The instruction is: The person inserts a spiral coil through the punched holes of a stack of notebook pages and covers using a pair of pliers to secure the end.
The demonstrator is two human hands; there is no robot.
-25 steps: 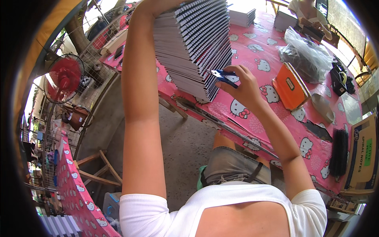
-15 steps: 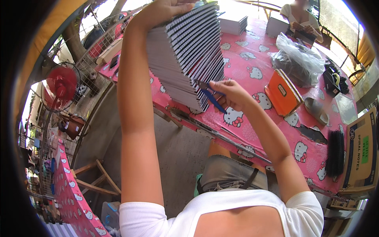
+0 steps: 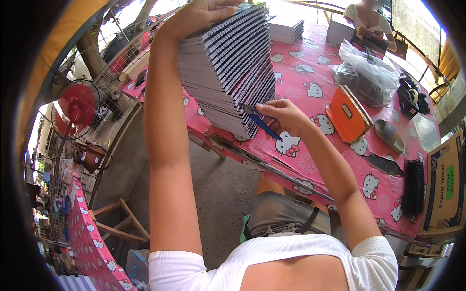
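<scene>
Pliers (image 3: 264,127) have tilted handle-down, right hand (image 3: 286,116) gripping; left hand (image 3: 211,12) atop upper-centre stack (image 3: 208,82), finger spread unclear; coils (image 3: 242,46) in, remainder unclear.

So this is one view, from the left one of two fisheye cams worn side by side on the person's head. It looks down and forward, so the white top (image 3: 225,259) takes up the bottom edge and the arms (image 3: 167,106) run up the frame from there. It's pretty close in: the left hand (image 3: 206,14) lands right up at the top edge, the right hand (image 3: 286,115) nearer the middle. The lens is super wide too, catching the floor (image 3: 218,194) below, a fan (image 3: 75,109) over by the left rim, a carton (image 3: 444,184) at the right, and a co-worker (image 3: 361,19) farther off across the table (image 3: 296,72). Straight edges bow toward the black border (image 3: 9,145).
</scene>
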